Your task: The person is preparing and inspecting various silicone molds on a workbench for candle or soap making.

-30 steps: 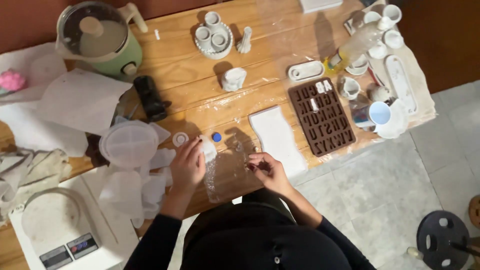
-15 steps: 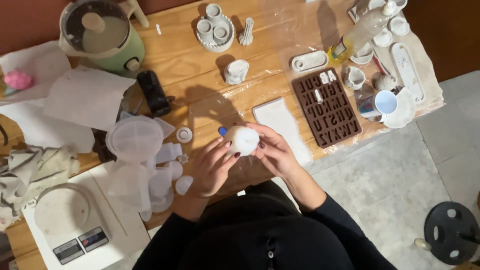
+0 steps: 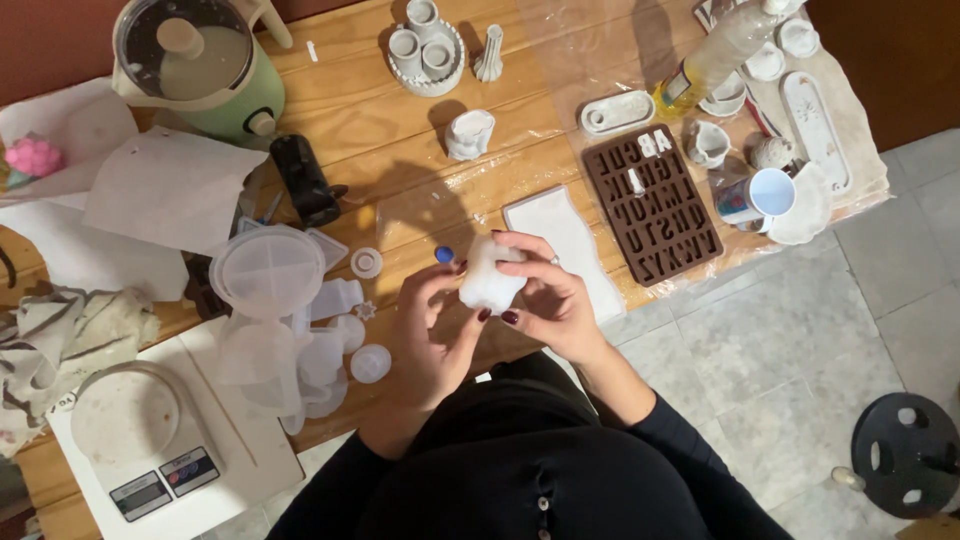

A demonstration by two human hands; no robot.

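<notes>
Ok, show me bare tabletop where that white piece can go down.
Bare wood lies between the black box, the small white cast and the blue cap. Crowded: clear moulds beside the left hand, and around the brown letter mould.

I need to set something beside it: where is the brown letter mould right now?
In the head view the brown letter mould lies flat on the wooden table, right of centre, just right of the white wavy slab and left of the blue-and-white cup.

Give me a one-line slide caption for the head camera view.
Both hands, left hand and right hand, hold a white mold above a cluttered wooden table.
</notes>
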